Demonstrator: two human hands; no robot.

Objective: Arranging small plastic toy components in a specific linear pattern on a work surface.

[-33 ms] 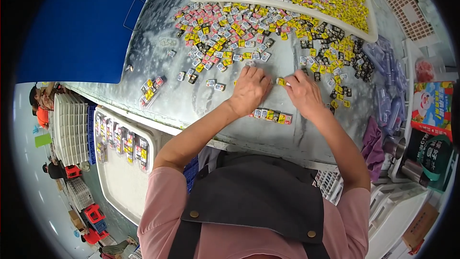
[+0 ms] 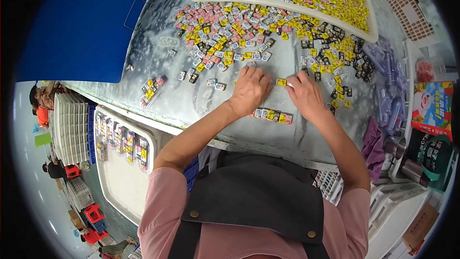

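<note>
My left hand (image 2: 250, 88) rests on the grey table with fingers curled down; what lies under them is hidden. Close by on its right, my right hand (image 2: 305, 88) has thumb and fingertips pinched at the end of a small yellow block (image 2: 281, 82), flat on the table between the hands. A neat row of small blocks (image 2: 271, 116), white, yellow, black and pink, lies nearer to me below the hands. Two loose white blocks (image 2: 215, 84) sit left of my left hand. Beyond both hands spreads a heap of mixed small blocks (image 2: 230, 29).
A white tray (image 2: 282, 1) of sorted blocks stands at the far side. Clear plastic cases (image 2: 385, 86) pile up at the right, near a purple cloth (image 2: 373, 146). One filled clear case (image 2: 152, 91) lies at the left. Lower left, another white tray (image 2: 122, 187) holds several filled cases.
</note>
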